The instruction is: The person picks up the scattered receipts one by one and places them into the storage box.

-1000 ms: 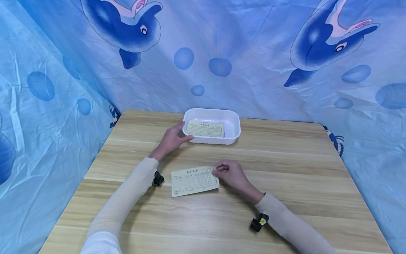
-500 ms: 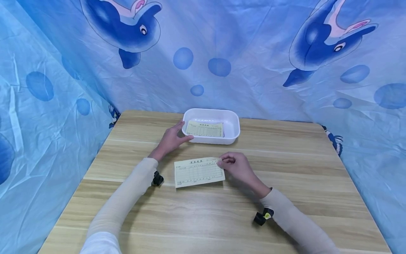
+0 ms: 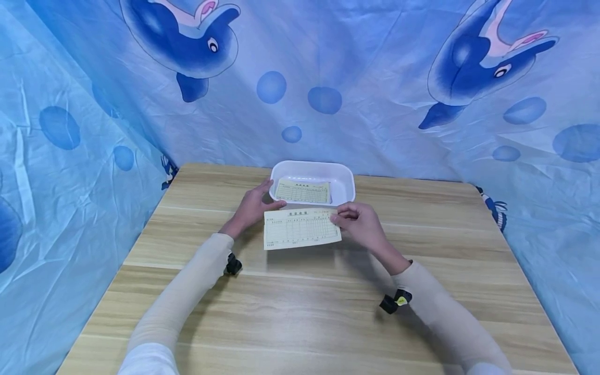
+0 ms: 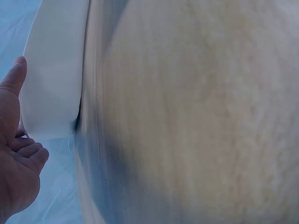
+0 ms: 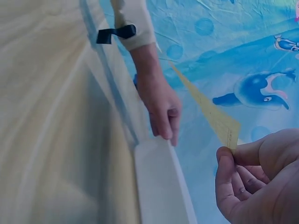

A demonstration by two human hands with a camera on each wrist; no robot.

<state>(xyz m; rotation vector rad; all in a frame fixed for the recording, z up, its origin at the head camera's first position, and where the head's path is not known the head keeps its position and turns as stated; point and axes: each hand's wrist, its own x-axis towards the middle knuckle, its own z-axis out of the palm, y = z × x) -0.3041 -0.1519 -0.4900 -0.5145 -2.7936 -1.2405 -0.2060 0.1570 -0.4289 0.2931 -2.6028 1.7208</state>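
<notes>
Wooden table bore a white tray at its far edge. Left hand rested relaxed fingers against the tray's left wall. Right hand pinched a yellow slip, lifted just before the tray; the right wrist view alone showed its edge clamped between thumb and forefinger.

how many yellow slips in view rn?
2. One yellow slip is pinched by the right hand, held above the table. The other slip lies in the white tray; more could be hidden beneath it.
</notes>
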